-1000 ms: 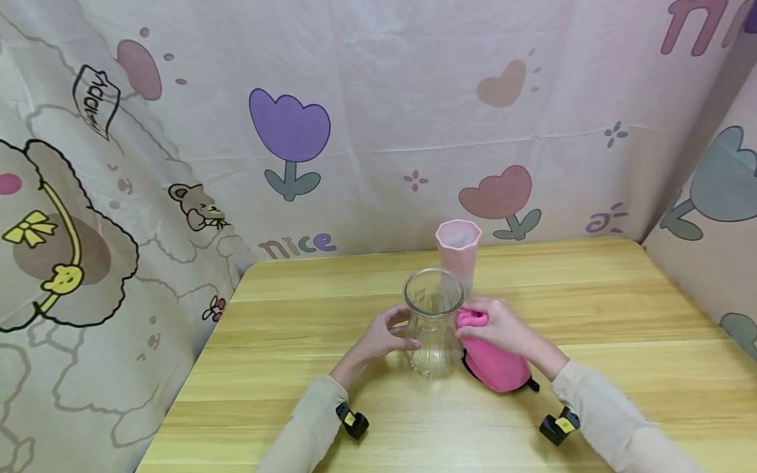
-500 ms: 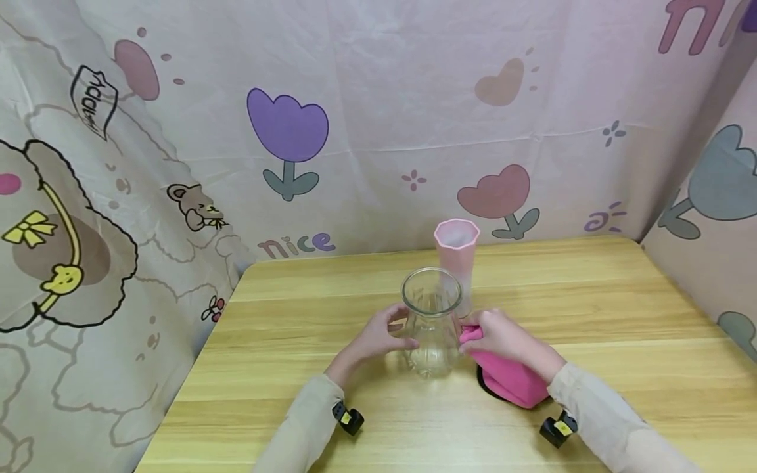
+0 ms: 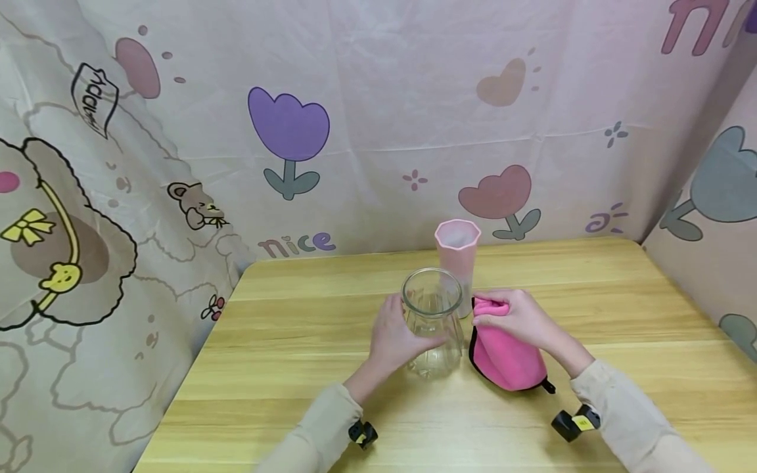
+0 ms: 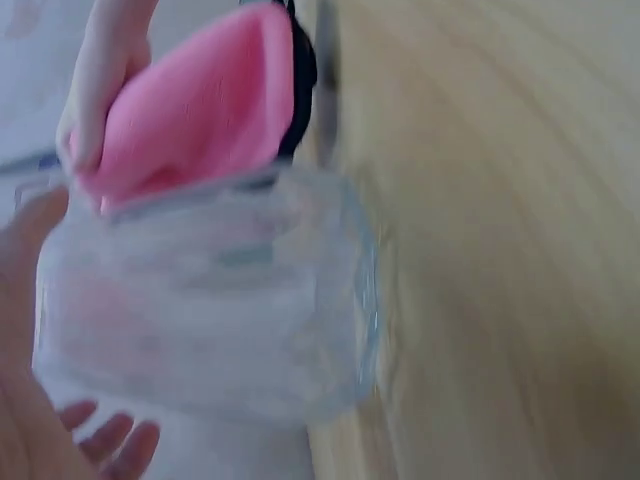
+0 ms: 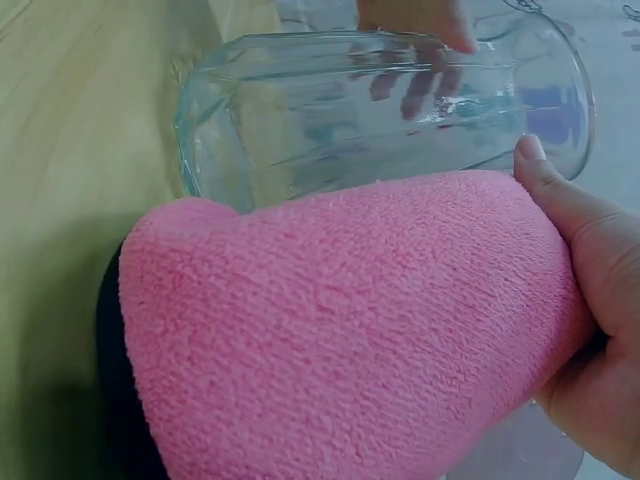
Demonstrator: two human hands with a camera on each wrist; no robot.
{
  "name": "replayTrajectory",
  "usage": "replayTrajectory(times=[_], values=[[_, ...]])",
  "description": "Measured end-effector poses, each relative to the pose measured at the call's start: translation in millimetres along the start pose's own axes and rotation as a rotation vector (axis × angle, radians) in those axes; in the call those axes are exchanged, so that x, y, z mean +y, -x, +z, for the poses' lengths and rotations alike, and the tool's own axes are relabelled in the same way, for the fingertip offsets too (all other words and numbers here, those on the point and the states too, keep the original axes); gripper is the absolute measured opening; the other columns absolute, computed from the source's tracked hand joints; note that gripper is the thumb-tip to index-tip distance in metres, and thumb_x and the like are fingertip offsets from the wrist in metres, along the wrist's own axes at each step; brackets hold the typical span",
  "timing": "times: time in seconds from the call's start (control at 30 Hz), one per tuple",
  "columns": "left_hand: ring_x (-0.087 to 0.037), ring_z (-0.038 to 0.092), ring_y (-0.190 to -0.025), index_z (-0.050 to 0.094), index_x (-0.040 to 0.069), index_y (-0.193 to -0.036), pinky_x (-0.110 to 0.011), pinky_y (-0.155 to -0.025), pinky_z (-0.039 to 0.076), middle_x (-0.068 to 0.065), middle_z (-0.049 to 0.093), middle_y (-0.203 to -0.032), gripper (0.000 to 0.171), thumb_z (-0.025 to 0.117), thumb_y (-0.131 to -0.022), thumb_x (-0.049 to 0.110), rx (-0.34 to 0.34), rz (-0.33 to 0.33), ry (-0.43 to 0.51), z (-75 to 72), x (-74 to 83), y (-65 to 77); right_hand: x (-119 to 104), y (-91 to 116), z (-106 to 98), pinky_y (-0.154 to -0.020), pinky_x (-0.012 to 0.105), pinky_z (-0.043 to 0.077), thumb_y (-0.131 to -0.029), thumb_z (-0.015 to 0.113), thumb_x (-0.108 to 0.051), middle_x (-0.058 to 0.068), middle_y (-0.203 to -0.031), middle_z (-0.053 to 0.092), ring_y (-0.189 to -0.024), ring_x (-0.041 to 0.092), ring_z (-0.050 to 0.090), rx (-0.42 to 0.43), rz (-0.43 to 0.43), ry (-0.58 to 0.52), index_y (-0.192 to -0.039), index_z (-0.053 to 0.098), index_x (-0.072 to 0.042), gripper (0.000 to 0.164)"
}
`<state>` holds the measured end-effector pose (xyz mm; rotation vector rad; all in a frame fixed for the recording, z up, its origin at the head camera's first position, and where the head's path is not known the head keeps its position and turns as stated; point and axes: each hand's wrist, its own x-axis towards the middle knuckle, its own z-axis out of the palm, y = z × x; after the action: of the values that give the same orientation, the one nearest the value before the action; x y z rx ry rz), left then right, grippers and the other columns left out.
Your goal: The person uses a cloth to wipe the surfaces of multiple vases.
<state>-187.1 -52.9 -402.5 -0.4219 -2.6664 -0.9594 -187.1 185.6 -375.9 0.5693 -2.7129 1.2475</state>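
Note:
A clear glass vase (image 3: 434,358) with a wide rim stands upright on the wooden table. My left hand (image 3: 395,335) holds it from the left, thumb across the front and fingers behind; those fingers show through the glass in the right wrist view. To the right of the vase, my right hand (image 3: 520,318) pinches the bunched top of a pink cloth (image 3: 508,361) with black edging. The fuzzy cloth (image 5: 340,320) hangs from the fingers beside the vase (image 5: 350,110), its lower part spread and a small black tab at its corner.
A pink faceted vase (image 3: 457,259) stands just behind the glass one, partly hidden by it. The wooden table (image 3: 284,328) meets a printed fabric backdrop (image 3: 378,131) at the back and both sides. Black cameras sit on both wrists.
My right hand has lifted the cloth and shifted right, away from the glass vase. My left hand has moved farther round the glass vase, its thumb now across the front. The vases have stayed put.

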Motion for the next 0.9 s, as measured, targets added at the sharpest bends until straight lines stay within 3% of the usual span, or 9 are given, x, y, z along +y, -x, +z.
replayTrajectory(times=[0.1, 0.23, 0.43, 0.57, 0.73, 0.9], values=[[-0.017, 0.046, -0.097, 0.04, 0.009, -0.122, -0.034, -0.081, 0.046, -0.003, 0.047, -0.109, 0.1, 0.077, -0.047, 0.065, 0.092, -0.067, -0.016, 8.4, 10.1, 4.5, -0.4, 0.6, 0.5, -0.087, 0.044, 0.048, -0.074, 0.074, -0.034, 0.016, -0.112, 0.062, -0.108, 0.029, 0.056, 0.015, 0.002, 0.005, -0.116, 0.061, -0.001, 0.054], [-0.016, 0.042, -0.092, 0.038, 0.008, -0.12, -0.031, -0.078, 0.044, -0.005, 0.044, -0.105, 0.099, 0.078, -0.048, 0.062, 0.14, -0.104, 0.008, 15.7, 14.6, 8.0, -0.8, 1.2, 1.1, -0.088, 0.044, 0.048, -0.074, 0.074, -0.034, 0.017, -0.113, 0.061, -0.108, 0.03, 0.055, 0.025, 0.0, 0.006, -0.115, 0.062, -0.002, 0.054], [-0.015, 0.042, -0.089, 0.039, 0.007, -0.121, -0.029, -0.074, 0.044, -0.002, 0.043, -0.102, 0.094, 0.077, -0.052, 0.06, 0.137, -0.096, 0.077, 17.0, 11.7, 9.1, 0.3, 2.5, 1.1, -0.089, 0.044, 0.047, -0.074, 0.074, -0.033, 0.017, -0.114, 0.061, -0.109, 0.03, 0.054, 0.019, -0.002, -0.017, -0.115, 0.061, -0.002, 0.053], [-0.017, 0.046, -0.095, 0.04, 0.008, -0.121, -0.032, -0.078, 0.045, -0.002, 0.048, -0.106, 0.088, 0.08, -0.056, 0.052, 0.117, -0.071, 0.219, 14.7, 5.2, 10.7, 2.3, 3.6, 0.6, -0.089, 0.044, 0.047, -0.075, 0.073, -0.031, 0.016, -0.114, 0.061, -0.11, 0.03, 0.054, 0.016, 0.007, -0.027, -0.116, 0.061, -0.003, 0.051], [-0.018, 0.049, -0.103, 0.042, 0.01, -0.122, -0.036, -0.089, 0.044, -0.002, 0.051, -0.114, 0.081, 0.082, -0.059, 0.041, 0.016, -0.037, 0.428, 8.2, -7.2, 7.5, 2.7, 5.3, -1.1, -0.09, 0.046, 0.046, -0.076, 0.073, -0.027, 0.016, -0.116, 0.06, -0.111, 0.031, 0.053, 0.011, 0.021, -0.033, -0.117, 0.061, -0.004, 0.049], [-0.026, 0.044, -0.116, 0.042, 0.005, -0.128, -0.042, -0.1, 0.037, -0.011, 0.048, -0.128, 0.074, 0.081, -0.065, 0.012, -0.233, 0.001, 0.659, -14.0, -12.6, -3.7, 3.3, 6.2, -1.2, -0.09, 0.045, 0.046, -0.076, 0.073, -0.027, 0.016, -0.116, 0.059, -0.111, 0.03, 0.053, 0.006, 0.029, -0.045, -0.118, 0.06, -0.003, 0.049]])
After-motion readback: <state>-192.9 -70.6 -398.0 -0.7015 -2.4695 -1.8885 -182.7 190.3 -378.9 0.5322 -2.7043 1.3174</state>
